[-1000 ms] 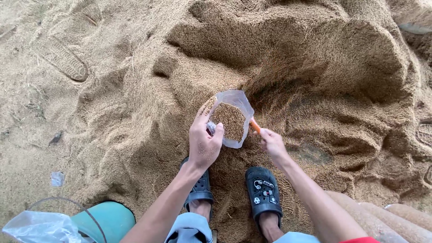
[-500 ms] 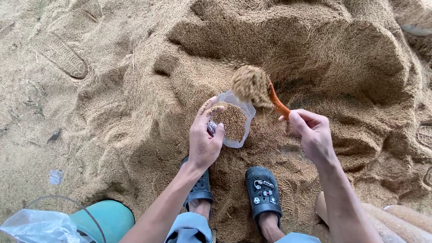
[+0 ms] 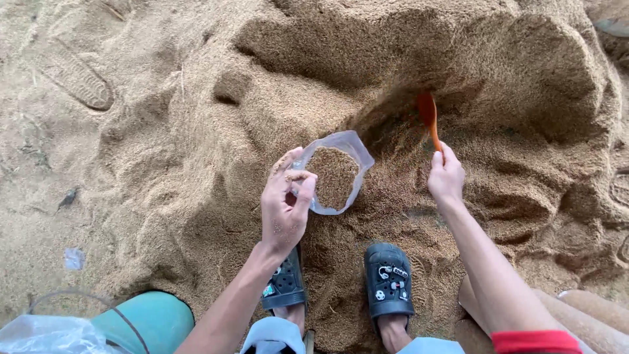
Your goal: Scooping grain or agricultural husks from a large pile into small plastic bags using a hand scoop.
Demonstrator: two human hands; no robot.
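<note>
While left hand (image 3: 285,206) grips clear bag (image 3: 335,172) of husk by its rim, right hand (image 3: 446,177) clenched on orange scoop (image 3: 428,118), long axis pointing away into husk pile (image 3: 511,78); bag lying down-left of scoop blade.

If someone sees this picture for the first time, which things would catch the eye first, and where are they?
In the middle, the left hand holds open a clear plastic bag partly filled with brown husk-like grain. To its right, the right hand holds an orange spoon whose bowl reaches into a hollow of the big grain heap that fills the view. At the bottom edge, two black clogs stand on the grain.
</note>
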